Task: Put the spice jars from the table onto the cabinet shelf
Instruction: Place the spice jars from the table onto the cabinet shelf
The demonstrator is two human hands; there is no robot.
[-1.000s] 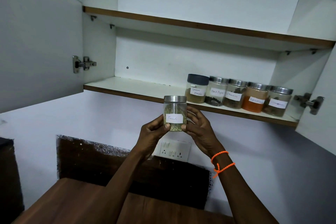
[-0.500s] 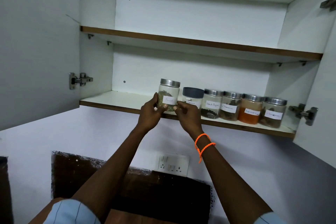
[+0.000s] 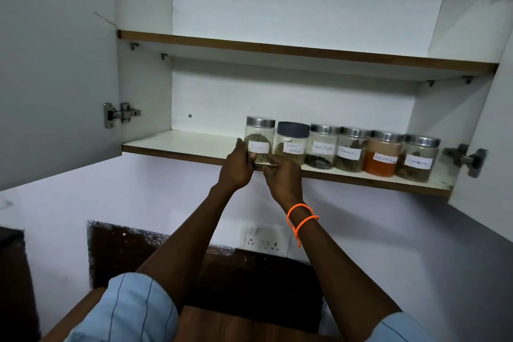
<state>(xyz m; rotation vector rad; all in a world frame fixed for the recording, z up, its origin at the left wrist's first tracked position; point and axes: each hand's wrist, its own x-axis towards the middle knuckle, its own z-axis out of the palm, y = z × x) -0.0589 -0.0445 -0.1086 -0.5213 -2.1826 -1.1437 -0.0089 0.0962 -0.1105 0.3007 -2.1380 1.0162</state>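
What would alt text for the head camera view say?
Both hands, left hand and right hand, hold a fennel jar at the left end of five labelled jars on the lower cabinet shelf.

A fennel jar is held at its base by the left hand and right hand on the lower shelf, beside five jars.

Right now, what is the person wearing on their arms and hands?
Both hands are bare, no gloves. The right hand has a bright orange cord bracelet looped round the wrist, with a loose end hanging down. The left hand wears nothing. Light blue sleeves with thin dark stripes are pushed up on both arms.
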